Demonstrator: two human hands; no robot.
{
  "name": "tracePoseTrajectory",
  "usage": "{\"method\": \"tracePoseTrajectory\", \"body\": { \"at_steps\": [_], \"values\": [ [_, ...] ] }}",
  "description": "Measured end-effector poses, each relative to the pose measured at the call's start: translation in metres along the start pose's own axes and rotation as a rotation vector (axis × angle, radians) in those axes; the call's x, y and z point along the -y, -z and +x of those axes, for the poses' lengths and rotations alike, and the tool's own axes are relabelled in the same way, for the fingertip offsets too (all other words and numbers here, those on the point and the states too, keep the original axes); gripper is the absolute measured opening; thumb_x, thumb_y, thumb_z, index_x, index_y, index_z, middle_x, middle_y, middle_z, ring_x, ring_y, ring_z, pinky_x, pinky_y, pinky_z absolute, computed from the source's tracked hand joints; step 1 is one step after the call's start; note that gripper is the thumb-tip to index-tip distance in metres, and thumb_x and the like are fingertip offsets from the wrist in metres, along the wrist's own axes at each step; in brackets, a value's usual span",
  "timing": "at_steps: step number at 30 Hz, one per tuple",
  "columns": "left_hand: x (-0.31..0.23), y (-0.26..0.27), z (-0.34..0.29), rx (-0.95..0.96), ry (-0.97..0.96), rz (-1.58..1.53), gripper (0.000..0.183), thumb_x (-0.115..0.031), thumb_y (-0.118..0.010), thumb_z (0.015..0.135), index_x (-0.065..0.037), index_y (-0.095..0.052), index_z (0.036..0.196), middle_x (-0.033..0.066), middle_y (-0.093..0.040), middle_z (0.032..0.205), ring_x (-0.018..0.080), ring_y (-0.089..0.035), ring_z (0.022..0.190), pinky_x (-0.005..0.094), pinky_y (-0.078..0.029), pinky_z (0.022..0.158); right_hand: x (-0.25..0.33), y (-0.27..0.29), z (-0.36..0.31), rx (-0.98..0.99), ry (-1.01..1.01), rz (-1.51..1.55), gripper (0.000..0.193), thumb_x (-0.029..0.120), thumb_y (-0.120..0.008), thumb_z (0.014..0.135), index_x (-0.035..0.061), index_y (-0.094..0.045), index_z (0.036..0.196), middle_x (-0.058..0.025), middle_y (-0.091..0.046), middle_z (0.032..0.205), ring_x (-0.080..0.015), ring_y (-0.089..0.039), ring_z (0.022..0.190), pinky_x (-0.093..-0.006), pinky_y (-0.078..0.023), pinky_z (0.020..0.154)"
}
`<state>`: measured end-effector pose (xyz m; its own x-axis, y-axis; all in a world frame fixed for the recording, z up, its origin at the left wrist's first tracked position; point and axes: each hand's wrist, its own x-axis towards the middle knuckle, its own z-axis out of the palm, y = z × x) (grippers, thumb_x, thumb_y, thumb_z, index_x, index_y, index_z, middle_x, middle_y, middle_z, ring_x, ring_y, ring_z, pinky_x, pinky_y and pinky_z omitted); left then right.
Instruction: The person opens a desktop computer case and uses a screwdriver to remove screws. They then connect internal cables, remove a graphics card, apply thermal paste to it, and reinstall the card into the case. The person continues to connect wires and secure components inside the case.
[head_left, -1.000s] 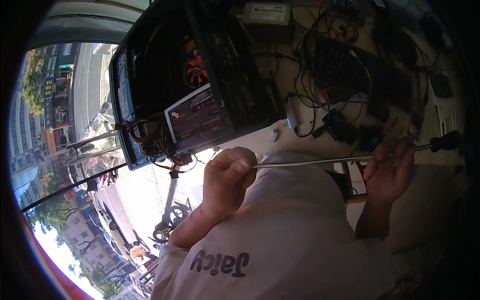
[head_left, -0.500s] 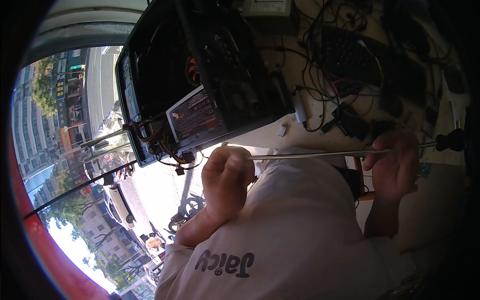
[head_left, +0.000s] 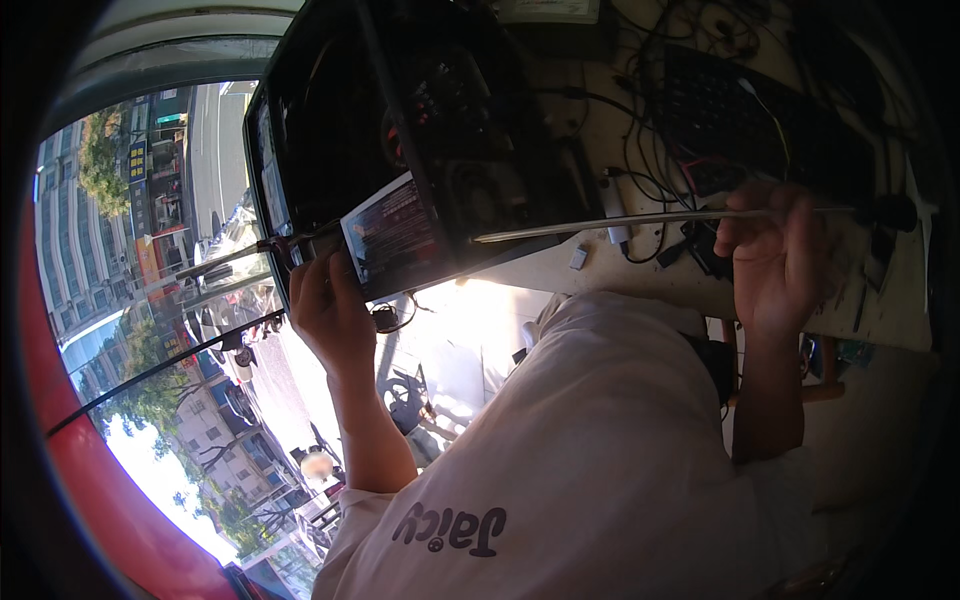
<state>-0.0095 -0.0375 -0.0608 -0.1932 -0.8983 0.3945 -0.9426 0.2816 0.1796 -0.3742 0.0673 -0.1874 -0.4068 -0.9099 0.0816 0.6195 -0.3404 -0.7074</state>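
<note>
Your right hand grips the screwdriver mid-shaft; a slip could jab the case. Your left hand's grip: can't tell.

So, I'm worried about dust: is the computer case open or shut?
Open: the computer case has an uncovered side, showing the power supply inside.

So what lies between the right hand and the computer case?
In the head view, a metal shaft crosses it; on the table behind: a small pale block, a white stick, black objects.
</note>
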Motion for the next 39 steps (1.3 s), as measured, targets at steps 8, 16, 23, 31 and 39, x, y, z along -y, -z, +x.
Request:
{"method": "tracePoseTrajectory", "body": {
  "at_steps": [8,16,23,31,39],
  "values": [
    [0.002,-0.009,-0.002,0.056,-0.026,0.024,0.018,-0.007,-0.059,0.097,0.003,-0.072,0.103,0.0156,-0.071,0.097,0.0290,-0.070,0.083,0.0372,-0.055,0.072,0.005,-0.004,0.002,0.007,-0.031,0.014,0.036,0.028,-0.032,0.110,0.0015,-0.056,0.116,-0.0229,-0.069,0.104,-0.0247,-0.073,0.078,-0.0356,-0.060,0.063],
    [0.002,-0.005,0.000,0.011,-0.003,0.001,0.017,-0.007,-0.059,0.097,0.004,-0.072,0.101,0.0153,-0.070,0.093,0.0277,-0.069,0.080,0.0366,-0.055,0.071,0.012,-0.007,0.040,0.031,-0.055,-0.060,0.019,0.013,-0.051,0.103,-0.0025,-0.059,0.109,-0.0247,-0.068,0.103,-0.0254,-0.071,0.071,-0.0323,-0.060,0.063],
    [-0.042,0.049,-0.025,0.093,0.408,-1.095,0.025,0.007,-0.044,0.086,0.011,-0.062,0.104,0.0128,-0.060,0.092,0.0124,-0.048,0.071,0.0240,-0.037,0.063,0.007,-0.002,0.050,0.193,-0.127,-0.013,0.026,0.015,-0.052,0.102,-0.0046,-0.058,0.118,-0.0257,-0.066,0.110,-0.0252,-0.072,0.081,-0.0355,-0.060,0.065],
    [-0.062,0.016,-0.057,0.760,0.784,-1.576,0.023,0.014,-0.047,0.088,0.005,-0.063,0.102,0.0130,-0.060,0.086,0.0162,-0.054,0.071,0.0256,-0.044,0.062,0.010,-0.013,0.048,0.170,-0.093,-0.203,0.027,0.020,-0.051,0.104,-0.0039,-0.063,0.105,-0.0214,-0.071,0.093,-0.0231,-0.072,0.072,-0.0347,-0.060,0.065],
    [-0.058,-0.005,-0.070,0.838,0.978,-1.690,0.019,-0.004,-0.051,0.099,0.003,-0.061,0.114,0.0125,-0.065,0.091,0.0140,-0.056,0.068,0.0244,-0.044,0.060,0.007,-0.020,0.046,0.147,-0.084,-0.200,0.028,0.021,-0.051,0.104,-0.0033,-0.063,0.107,-0.0214,-0.071,0.097,-0.0241,-0.072,0.072,-0.0367,-0.060,0.068]
  ]
}}
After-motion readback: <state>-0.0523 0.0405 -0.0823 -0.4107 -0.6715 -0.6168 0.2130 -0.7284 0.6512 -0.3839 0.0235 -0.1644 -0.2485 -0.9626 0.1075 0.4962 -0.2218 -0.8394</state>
